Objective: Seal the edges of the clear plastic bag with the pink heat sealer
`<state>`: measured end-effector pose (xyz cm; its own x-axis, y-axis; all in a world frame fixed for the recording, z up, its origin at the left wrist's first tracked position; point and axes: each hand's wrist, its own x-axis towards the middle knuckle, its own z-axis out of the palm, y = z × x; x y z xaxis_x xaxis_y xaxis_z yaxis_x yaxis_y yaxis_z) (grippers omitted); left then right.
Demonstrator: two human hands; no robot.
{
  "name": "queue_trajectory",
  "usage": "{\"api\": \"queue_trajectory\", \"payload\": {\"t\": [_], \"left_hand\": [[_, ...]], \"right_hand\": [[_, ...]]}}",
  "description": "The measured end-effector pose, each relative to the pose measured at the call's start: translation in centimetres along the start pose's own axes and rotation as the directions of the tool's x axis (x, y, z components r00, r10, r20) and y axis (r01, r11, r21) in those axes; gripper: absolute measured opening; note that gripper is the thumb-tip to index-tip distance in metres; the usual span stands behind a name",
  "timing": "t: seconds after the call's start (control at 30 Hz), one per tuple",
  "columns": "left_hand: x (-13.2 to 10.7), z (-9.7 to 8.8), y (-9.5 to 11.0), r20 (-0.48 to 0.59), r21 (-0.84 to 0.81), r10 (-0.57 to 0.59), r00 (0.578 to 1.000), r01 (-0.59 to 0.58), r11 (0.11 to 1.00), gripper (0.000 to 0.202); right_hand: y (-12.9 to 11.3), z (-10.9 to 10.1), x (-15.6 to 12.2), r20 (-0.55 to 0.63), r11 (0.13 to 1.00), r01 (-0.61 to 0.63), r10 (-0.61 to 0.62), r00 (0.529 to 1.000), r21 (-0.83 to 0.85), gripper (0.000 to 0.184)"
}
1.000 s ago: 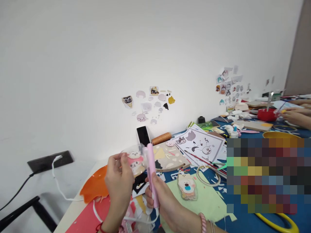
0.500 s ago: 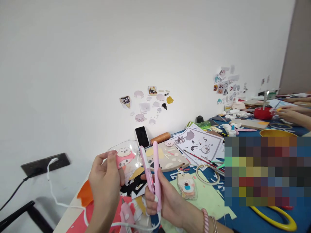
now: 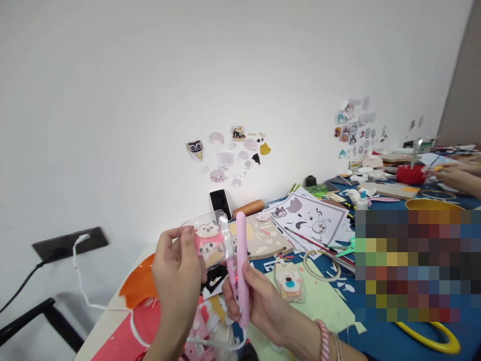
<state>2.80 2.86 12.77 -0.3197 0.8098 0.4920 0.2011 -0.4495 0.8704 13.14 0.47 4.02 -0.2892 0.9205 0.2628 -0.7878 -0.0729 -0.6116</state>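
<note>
My left hand (image 3: pixel 179 275) pinches a clear plastic pouch (image 3: pixel 209 241) holding a pink and white cartoon figure. My right hand (image 3: pixel 259 301) grips a small pink heat sealer (image 3: pixel 238 265), shaped like a mini hair iron, with a white cord trailing down. The sealer's two arms stand slightly apart, and the pouch's right edge sits between them near the tip. A red light glows on the sealer's inner arm. Both hands hover above the table's near left corner.
A second sealed bear pouch (image 3: pixel 288 281) lies on light green paper (image 3: pixel 323 301). Behind are a wooden board (image 3: pixel 263 240) with cut shapes, a phone (image 3: pixel 220 202), a thread spool (image 3: pixel 249 207), printed sheets (image 3: pixel 311 215), tape ring (image 3: pixel 321 263), orange sheet (image 3: pixel 140 286). Another person's hands (image 3: pixel 456 175) work at far right.
My left hand brought the pouch back right, sliding its edge between the sealer's arms. The sealer rose and straightened upright. The camera view shifted slightly.
</note>
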Motion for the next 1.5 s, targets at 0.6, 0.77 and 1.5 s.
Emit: {"api": "queue_trajectory", "payload": {"t": [0.6,0.77,1.5], "left_hand": [[-0.7,0.6,-0.6,0.022,0.064,0.011,1.000,-0.013,0.998,0.025],[0.2,0.4,-0.7,0.106,-0.109,-0.112,0.988,0.124,0.986,0.021],[5.0,-4.1,0.2,0.485,-0.132,-0.306,0.819,0.415,0.900,0.033]], "right_hand": [[0.2,-0.1,0.1,-0.025,0.989,0.112,-0.115,0.993,-0.096,0.034],[-0.3,0.2,0.1,-0.088,0.989,0.131,-0.137,0.987,-0.067,0.041],[-0.1,-0.3,-1.1,-0.006,0.740,0.250,-0.325,0.946,-0.625,0.040]]}}
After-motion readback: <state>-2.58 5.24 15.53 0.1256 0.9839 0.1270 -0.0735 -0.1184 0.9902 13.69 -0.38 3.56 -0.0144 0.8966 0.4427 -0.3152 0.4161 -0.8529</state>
